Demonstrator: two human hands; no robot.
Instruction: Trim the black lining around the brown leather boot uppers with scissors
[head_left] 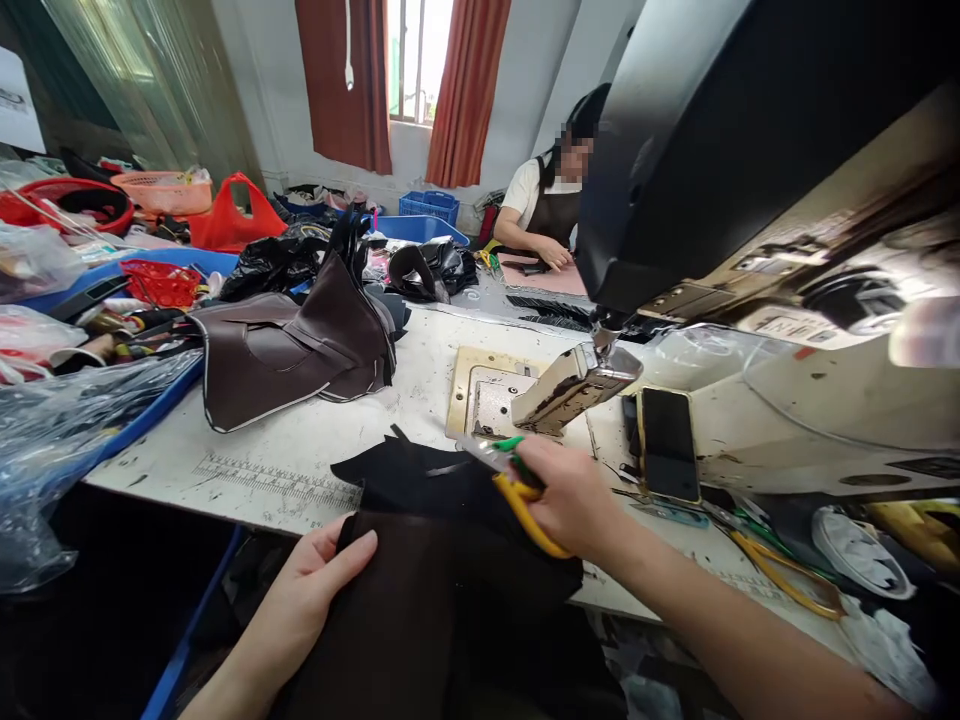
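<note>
2 hands busy here: left hand point(319, 575) is pinching a dark brown leather piece point(401, 585) at the worktable's point(259, 490) front edge, right hand point(574, 495) gripping yellow-handled scissors point(514, 491) near the sewing machine point(675, 150).

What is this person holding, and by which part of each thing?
The right grip holds scissors by the yellow handle. The left grip pinches dark brown material at its upper left edge, between thumb and fingers.
</note>
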